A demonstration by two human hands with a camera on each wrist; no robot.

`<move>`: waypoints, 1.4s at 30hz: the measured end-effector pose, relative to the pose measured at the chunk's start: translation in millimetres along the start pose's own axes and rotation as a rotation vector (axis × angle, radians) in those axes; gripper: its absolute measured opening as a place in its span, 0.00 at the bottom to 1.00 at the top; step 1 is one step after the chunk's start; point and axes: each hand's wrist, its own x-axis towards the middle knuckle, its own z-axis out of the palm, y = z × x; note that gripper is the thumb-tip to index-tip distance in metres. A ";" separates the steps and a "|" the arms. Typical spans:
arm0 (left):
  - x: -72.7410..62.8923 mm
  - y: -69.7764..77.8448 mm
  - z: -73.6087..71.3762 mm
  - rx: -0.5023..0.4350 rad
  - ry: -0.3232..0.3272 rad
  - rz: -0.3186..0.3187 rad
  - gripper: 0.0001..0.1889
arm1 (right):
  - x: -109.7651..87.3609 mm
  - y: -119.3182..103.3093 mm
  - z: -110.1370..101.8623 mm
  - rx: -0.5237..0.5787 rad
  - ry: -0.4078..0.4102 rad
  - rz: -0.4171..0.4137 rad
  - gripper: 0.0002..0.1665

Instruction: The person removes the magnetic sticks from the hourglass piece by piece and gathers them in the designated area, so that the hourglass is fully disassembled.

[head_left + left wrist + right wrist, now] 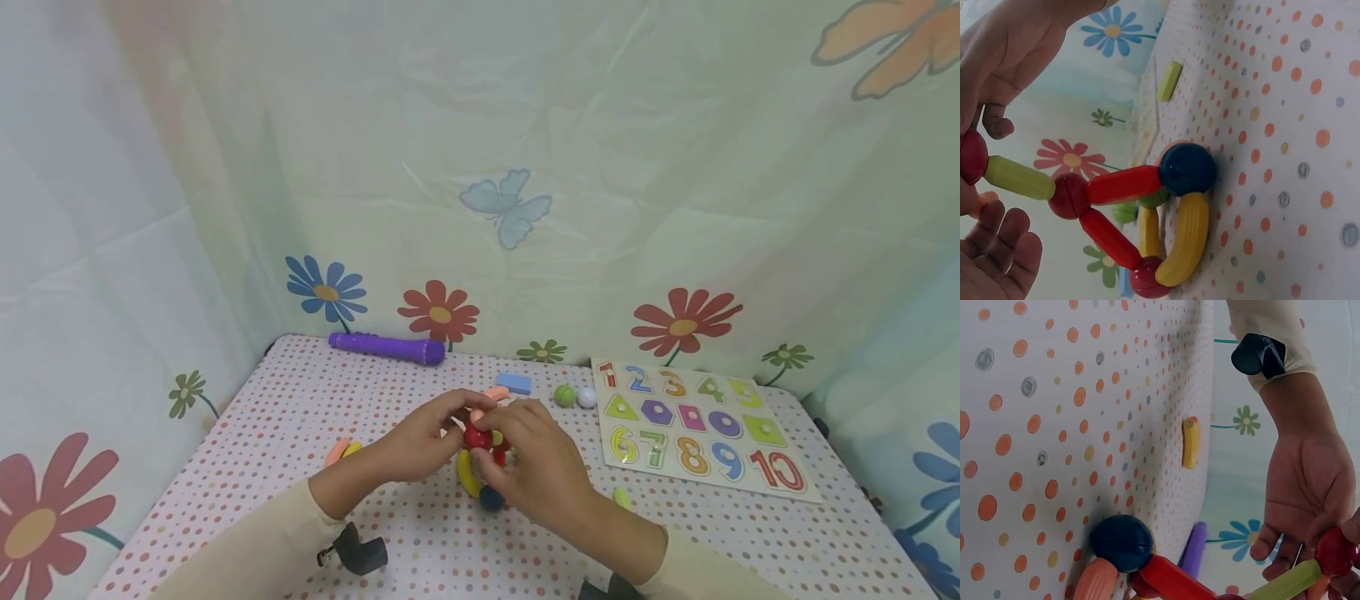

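Both hands meet over a toy frame of building balls and rods at the table's middle. My right hand (543, 458) pinches the top red ball (477, 437) between thumb and fingers. Beside it, my left hand (427, 437) curls its fingers at the same ball, around an orange rod (1319, 587) partly hidden by them. A light green rod (1020, 177) links the top ball to a lower red ball (1069, 195). Red rods (1125, 184) run from there to a dark blue ball (1188, 169) and another red ball (1150, 277). Curved yellow rods (1186, 237) are low on the frame.
A number puzzle board (705, 429) lies at right. Behind the hands are a blue block (513, 382), a green ball (565, 395) and a white ball (587, 397). A purple toy microphone (386, 347) lies at back left. Loose rods (339, 452) sit left; a green rod (622, 498) sits right.
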 end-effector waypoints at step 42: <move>-22.7 -16.4 -26.0 0.483 -0.014 0.024 0.12 | -12.0 1.9 -10.5 0.023 -0.012 0.017 0.21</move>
